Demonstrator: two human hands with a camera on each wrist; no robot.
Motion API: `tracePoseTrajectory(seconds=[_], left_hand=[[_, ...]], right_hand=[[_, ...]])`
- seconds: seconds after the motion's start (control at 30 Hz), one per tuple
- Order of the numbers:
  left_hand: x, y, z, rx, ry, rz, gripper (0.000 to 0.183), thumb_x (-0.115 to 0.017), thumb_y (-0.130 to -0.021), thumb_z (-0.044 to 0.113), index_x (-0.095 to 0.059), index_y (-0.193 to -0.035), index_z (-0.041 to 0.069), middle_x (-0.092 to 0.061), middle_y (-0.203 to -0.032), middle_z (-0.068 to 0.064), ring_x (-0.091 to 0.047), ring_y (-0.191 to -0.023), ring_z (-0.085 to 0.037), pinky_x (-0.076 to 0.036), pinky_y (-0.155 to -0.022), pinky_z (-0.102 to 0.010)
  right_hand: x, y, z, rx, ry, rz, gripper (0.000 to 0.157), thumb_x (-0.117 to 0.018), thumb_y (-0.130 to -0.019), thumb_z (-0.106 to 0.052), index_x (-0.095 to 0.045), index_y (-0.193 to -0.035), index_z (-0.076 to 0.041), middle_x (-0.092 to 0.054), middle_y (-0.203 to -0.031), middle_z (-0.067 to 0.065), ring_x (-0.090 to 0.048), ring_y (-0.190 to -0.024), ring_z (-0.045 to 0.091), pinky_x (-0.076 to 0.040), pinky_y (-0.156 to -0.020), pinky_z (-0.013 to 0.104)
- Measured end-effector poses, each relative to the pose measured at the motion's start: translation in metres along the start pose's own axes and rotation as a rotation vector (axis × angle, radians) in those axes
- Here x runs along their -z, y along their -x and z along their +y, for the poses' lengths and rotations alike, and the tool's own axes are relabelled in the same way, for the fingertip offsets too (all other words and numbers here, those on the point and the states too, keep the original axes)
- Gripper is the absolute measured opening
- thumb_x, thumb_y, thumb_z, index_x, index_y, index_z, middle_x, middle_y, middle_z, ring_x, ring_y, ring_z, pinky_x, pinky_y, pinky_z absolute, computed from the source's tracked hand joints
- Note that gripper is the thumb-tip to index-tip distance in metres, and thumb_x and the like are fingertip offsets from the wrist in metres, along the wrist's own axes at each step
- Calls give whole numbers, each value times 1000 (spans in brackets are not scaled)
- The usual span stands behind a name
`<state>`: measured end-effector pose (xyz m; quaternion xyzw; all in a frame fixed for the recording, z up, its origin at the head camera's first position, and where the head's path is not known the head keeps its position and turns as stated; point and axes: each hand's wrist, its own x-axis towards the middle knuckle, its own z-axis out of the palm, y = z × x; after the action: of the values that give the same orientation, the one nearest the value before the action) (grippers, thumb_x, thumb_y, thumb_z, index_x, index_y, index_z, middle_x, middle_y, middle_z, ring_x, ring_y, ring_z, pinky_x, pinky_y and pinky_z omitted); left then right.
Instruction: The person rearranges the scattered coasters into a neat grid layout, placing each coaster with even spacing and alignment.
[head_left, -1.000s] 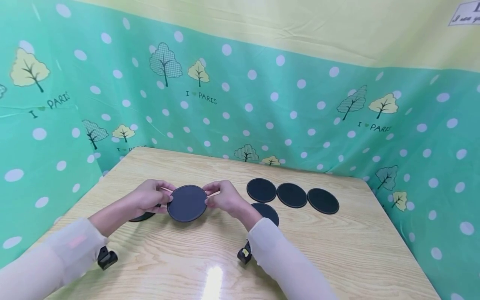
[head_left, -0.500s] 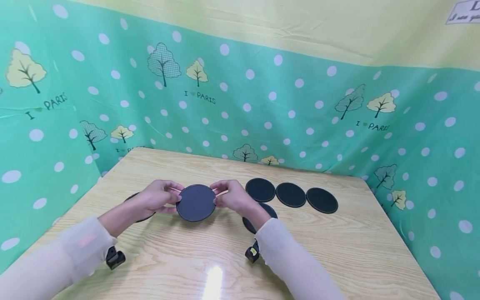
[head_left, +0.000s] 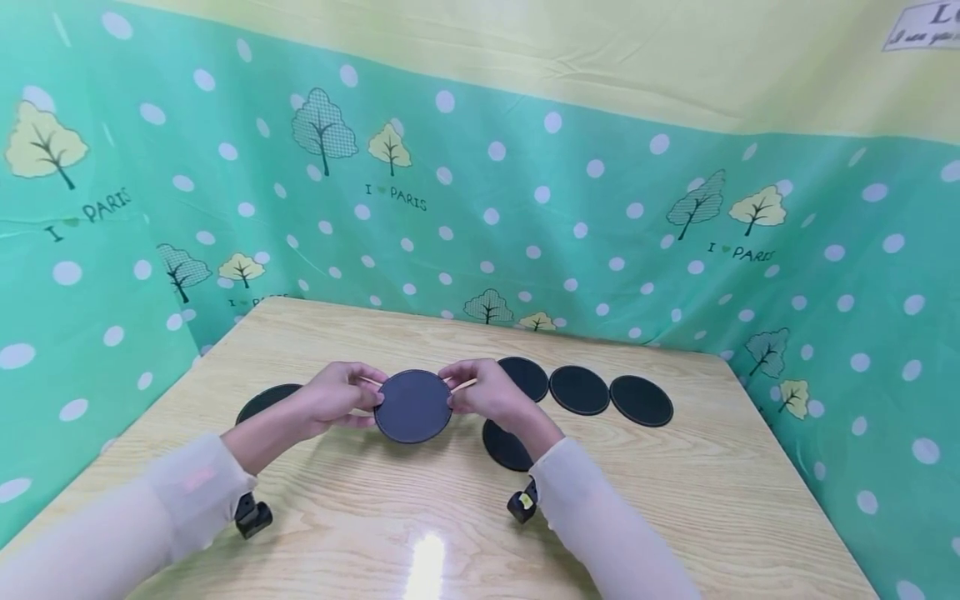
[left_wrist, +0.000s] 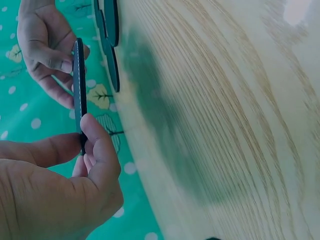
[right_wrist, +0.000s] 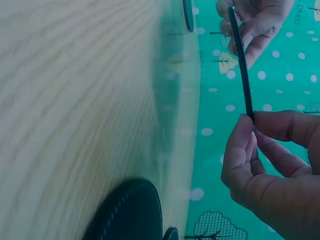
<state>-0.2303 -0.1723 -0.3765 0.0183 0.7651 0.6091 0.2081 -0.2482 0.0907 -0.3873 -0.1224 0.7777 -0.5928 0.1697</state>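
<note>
Just below the middle of the frame, the left hand (head_left: 341,398) and right hand (head_left: 483,392) pinch a round mat (head_left: 413,407) by both sides, fingers nearly closed, likely so it won't tip above the table (head_left: 360,525). Other mats (head_left: 580,390) lie flat, right of it.

Held disc (head_left: 412,407): back hidden. Left disc (head_left: 262,401) part-covered by left forearm (head_left: 281,429), front right disc (head_left: 504,448) by right forearm (head_left: 534,427). Wall label (head_left: 926,29) cut off at right edge.

Wood-grain table (head_left: 712,500) bears three black discs (head_left: 580,390) in a row, fourth disc (head_left: 502,446) before them, fifth disc (head_left: 261,398) well apart.
</note>
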Motion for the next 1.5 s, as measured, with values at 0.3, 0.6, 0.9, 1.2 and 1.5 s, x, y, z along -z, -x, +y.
tracePoseTrajectory(seconds=[0.3,0.6,0.9,1.2,1.5], left_hand=[[-16,-9,5,-11,32,-22,42,-60,-98,-5,-48,-139,-6,-58,-116,-18,-67,-90,-21,-62,-85,-41],[-37,-18,11,-28,63,-52,42,-61,-97,-7,-49,-138,-7,-57,-112,-17,-66,-88,-21,-63,-81,-38],[-55,-27,11,-33,103,-87,42,-61,-95,-10,-49,-136,-8,-58,-112,-17,-66,-87,-21,-63,-80,-37],[-70,-32,10,-32,107,-93,38,-61,-95,-11,-51,-131,-6,-58,-105,-15,-65,-84,-20,-63,-77,-36],[-86,-37,9,-31,139,-112,38,-62,-94,-11,-53,-131,-6,-58,-108,-17,-65,-83,-22,-63,-77,-36]], right_hand=[[20,9,2,12,28,5,44,-61,-88,15,-67,-128,0,-61,-112,15,-66,-88,18,-63,-82,33],[43,20,8,-4,25,12,46,-59,-88,15,-65,-131,1,-62,-115,16,-66,-92,19,-62,-86,35],[60,27,14,-20,38,27,44,-58,-88,16,-65,-130,2,-60,-112,15,-65,-91,20,-62,-86,36],[73,35,19,-28,85,12,43,-60,-88,14,-64,-130,2,-60,-113,16,-65,-92,21,-62,-85,36],[87,44,25,-44,104,29,44,-61,-86,15,-64,-129,4,-60,-111,16,-65,-89,20,-63,-80,34]])
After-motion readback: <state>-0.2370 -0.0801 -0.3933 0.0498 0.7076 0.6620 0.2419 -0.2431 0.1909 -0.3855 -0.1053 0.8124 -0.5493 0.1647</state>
